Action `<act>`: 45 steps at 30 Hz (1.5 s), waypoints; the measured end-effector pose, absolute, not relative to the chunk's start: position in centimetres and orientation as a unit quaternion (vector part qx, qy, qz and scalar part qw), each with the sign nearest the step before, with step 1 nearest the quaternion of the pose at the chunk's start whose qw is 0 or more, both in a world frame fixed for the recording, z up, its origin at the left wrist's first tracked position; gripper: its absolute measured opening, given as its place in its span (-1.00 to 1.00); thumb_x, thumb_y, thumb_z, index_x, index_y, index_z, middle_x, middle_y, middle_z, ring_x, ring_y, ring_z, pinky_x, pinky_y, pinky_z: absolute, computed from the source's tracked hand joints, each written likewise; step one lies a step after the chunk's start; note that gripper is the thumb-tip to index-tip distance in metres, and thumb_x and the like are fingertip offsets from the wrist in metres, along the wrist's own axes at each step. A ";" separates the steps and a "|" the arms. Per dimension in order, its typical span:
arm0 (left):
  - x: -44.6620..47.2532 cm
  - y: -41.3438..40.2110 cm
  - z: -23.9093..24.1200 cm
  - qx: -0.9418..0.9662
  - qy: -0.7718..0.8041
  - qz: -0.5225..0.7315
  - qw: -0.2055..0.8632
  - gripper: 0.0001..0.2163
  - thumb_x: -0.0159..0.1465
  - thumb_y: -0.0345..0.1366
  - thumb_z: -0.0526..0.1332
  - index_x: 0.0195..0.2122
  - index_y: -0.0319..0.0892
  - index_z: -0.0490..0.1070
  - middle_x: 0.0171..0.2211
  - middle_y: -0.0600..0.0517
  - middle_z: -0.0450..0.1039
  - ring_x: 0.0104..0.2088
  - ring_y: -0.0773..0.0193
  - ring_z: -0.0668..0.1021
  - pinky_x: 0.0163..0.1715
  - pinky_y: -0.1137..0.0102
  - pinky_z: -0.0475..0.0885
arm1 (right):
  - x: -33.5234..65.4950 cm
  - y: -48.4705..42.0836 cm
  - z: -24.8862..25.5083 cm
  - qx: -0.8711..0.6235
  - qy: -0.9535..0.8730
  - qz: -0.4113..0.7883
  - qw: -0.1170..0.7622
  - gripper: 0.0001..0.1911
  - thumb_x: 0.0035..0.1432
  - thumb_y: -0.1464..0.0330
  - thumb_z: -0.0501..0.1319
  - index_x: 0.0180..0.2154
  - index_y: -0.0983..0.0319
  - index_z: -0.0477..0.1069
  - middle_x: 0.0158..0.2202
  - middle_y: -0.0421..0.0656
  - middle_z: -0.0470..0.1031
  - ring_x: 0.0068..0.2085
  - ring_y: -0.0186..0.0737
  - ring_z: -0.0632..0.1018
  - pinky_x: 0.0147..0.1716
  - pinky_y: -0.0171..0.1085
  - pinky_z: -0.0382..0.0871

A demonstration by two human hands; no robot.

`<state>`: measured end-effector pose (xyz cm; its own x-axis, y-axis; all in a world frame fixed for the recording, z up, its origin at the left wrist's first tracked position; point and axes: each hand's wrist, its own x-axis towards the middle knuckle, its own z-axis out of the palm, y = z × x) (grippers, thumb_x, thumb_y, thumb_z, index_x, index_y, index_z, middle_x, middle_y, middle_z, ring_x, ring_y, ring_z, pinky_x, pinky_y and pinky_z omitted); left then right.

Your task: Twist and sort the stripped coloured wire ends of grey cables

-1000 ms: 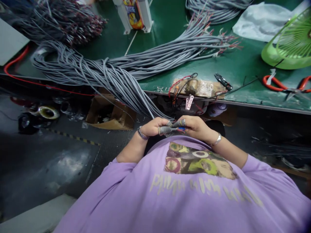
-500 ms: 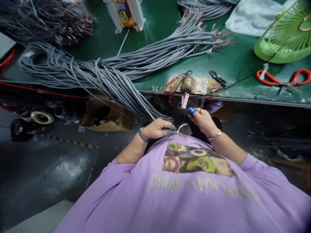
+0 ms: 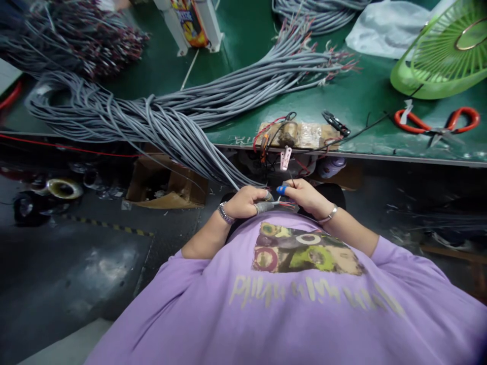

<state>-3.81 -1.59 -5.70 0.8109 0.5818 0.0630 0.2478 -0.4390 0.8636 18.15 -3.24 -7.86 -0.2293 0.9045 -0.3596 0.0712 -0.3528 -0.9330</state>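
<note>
My left hand (image 3: 249, 201), with grey coverings on thumb and finger, is closed round the end of a grey cable. Thin reddish wires (image 3: 286, 204) stick out of that end, towards the right. Close beside them is my right hand (image 3: 306, 196), its fingers pinched together and a blue covering on one fingertip. A short pale strand runs from the cable end up to these fingertips. A thin dark line rises from the same fingers; what exactly they hold is too small to make out. The grey cable bundle (image 3: 182, 132) hangs over the table edge to my left hand.
On the green table (image 3: 236, 56) lie red-handled cutters (image 3: 437, 124), a green fan (image 3: 441, 61), a plastic bag (image 3: 386, 30) and another cable pile (image 3: 87, 40). A pink clip (image 3: 285, 158) hangs at the edge by a wired board (image 3: 300, 134). Below stands a cardboard box (image 3: 167, 190).
My right hand has moved left and down to the cable end, from near the pink clip. My left hand still grips the cable. The view has shifted slightly.
</note>
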 end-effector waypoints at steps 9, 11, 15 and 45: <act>-3.8 -1.6 -6.2 0.635 0.363 0.351 0.585 -0.61 0.15 0.02 0.40 -0.30 -0.29 0.58 -0.56 0.05 0.49 -0.64 0.46 0.40 -0.61 0.53 0.32 | 20.6 -0.8 -8.5 -0.517 -0.331 0.633 0.471 -0.37 -0.09 -0.19 0.37 -0.55 0.19 0.21 -0.73 -0.36 0.11 -0.70 -0.55 -0.01 -0.72 -0.43 -0.24; -3.0 -1.2 -6.2 0.603 0.378 0.380 0.591 -0.58 0.11 0.04 0.42 -0.32 -0.29 0.56 -0.58 0.07 0.45 -0.65 0.49 0.38 -0.63 0.54 0.29 | 20.0 -0.2 -8.0 -0.500 -0.337 0.658 0.451 -0.32 -0.05 -0.29 0.27 -0.56 0.19 0.21 -0.74 -0.36 0.07 -0.71 -0.55 -0.06 -0.72 -0.43 -0.28; -1.5 -0.3 -6.1 0.576 0.384 0.400 0.601 -0.56 0.06 0.05 0.45 -0.33 -0.29 0.54 -0.58 0.09 0.44 -0.64 0.49 0.38 -0.63 0.54 0.30 | 18.6 1.4 -7.2 -0.480 -0.325 0.683 0.444 -0.31 -0.05 -0.30 0.26 -0.54 0.18 0.18 -0.72 -0.39 0.05 -0.70 -0.55 -0.08 -0.74 -0.44 -0.29; -0.2 1.3 -7.2 0.657 0.356 0.337 0.573 -0.54 0.11 0.10 0.39 -0.32 -0.30 0.57 -0.52 0.04 0.49 -0.58 0.46 0.36 -0.52 0.49 0.32 | 16.0 1.4 -7.0 -0.448 -0.224 0.691 0.521 -0.30 -0.10 -0.32 0.27 -0.48 0.21 0.28 -0.67 -0.31 0.28 -0.69 -0.50 0.17 -0.75 -0.39 -0.12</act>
<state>-0.18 1.28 -7.16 0.5188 0.8542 0.0354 0.0810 -0.0904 0.9926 15.96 1.42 -7.00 -0.0551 0.9207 -0.3862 -0.5188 -0.3569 -0.7768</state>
